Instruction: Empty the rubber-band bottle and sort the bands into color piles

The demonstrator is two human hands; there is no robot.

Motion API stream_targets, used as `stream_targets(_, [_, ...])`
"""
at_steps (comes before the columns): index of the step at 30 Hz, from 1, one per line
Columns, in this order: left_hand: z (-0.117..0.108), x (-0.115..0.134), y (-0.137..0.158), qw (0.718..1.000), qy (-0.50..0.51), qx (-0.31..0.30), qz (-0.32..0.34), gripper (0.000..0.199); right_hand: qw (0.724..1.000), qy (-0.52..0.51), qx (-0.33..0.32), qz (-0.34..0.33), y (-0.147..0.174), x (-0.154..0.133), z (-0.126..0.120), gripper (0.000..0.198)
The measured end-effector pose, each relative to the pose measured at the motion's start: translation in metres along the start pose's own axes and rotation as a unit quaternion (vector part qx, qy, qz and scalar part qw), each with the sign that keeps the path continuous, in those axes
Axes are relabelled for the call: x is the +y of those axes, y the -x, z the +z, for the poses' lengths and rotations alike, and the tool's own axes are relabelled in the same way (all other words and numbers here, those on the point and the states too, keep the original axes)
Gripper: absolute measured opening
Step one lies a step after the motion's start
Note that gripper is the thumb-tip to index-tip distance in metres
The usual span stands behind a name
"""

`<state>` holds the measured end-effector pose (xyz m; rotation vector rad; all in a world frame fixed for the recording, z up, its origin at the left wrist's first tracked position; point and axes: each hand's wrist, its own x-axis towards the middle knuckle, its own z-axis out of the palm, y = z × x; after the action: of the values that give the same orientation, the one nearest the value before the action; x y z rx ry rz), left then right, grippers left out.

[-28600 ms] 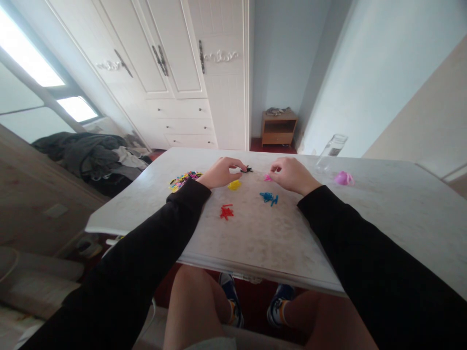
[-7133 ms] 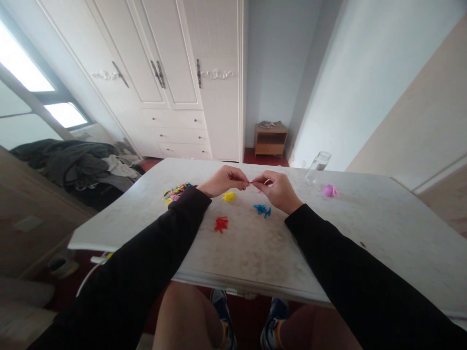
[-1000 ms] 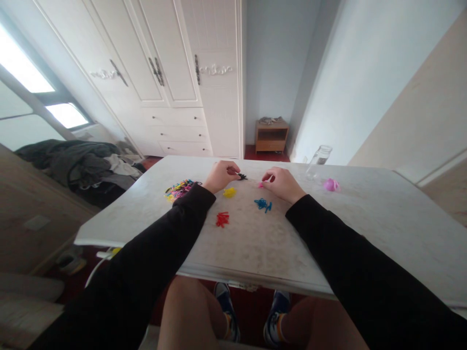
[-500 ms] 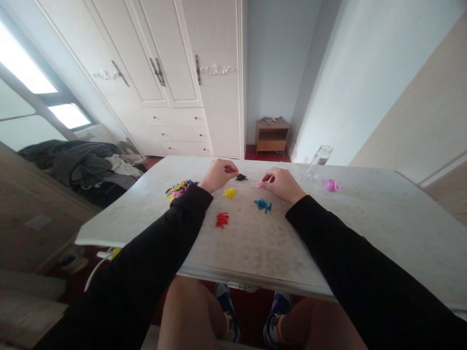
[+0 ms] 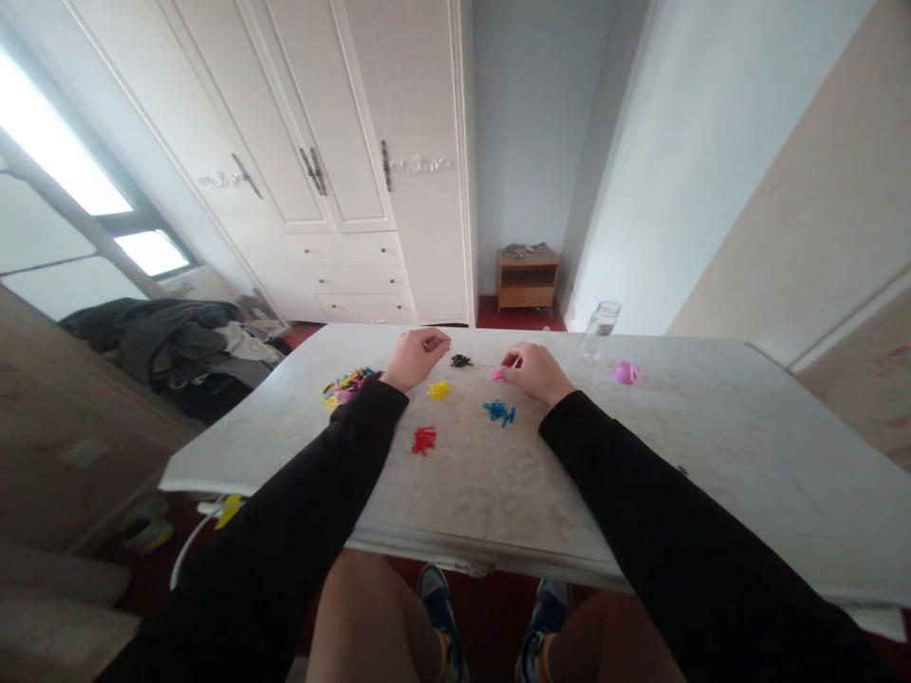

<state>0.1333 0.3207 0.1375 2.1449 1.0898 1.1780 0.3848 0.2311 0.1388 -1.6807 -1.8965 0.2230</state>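
Note:
My left hand (image 5: 417, 359) is raised a little over the far side of the table, thumb and fingertips pinched together. What they hold, if anything, is too small to see. Just right of it lies a small pile of black rubber bands (image 5: 461, 360). My right hand (image 5: 537, 374) has its fingertips closed at the pink rubber bands (image 5: 498, 376). Yellow rubber bands (image 5: 439, 390), blue rubber bands (image 5: 499, 413) and red rubber bands (image 5: 424, 440) lie in separate small piles nearer me. Beside my left wrist is a mixed, multicoloured heap of rubber bands (image 5: 348, 386), partly behind the sleeve.
A clear glass jar (image 5: 602, 327) stands at the table's far edge, right of my right hand. Near it lies a purple bundle (image 5: 627, 373). The white table (image 5: 491, 498) reaches over my knees. Beyond are a wardrobe (image 5: 356, 114) and a small wooden nightstand (image 5: 528, 280).
My left hand has drawn back left, away from the black pile. My right hand stays at the pink rubber bands. The whole view has tilted up slightly.

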Motion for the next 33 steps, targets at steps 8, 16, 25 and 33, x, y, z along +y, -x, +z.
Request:
stream_targets(8, [-0.027,0.019,0.001,0.995,0.005,0.1,-0.017,0.024,0.997,-0.055,0.054,-0.02,-0.006,0.009,0.009,0.013])
stream_targets(16, [-0.12,0.017,0.025,0.991,-0.1,0.054,-0.065,0.019,0.993,-0.082,0.07,-0.04,-0.008,0.017,0.013,0.012])
stream_targets(25, [-0.142,0.01,0.058,0.95,-0.252,-0.174,-0.052,0.023,0.992,-0.091,0.076,-0.044,-0.013,0.023,0.02,0.011])
stream_targets(33, [-0.112,0.011,0.058,0.915,-0.331,-0.231,-0.008,0.017,0.991,-0.099,0.079,-0.045,-0.012,0.027,0.022,0.009])
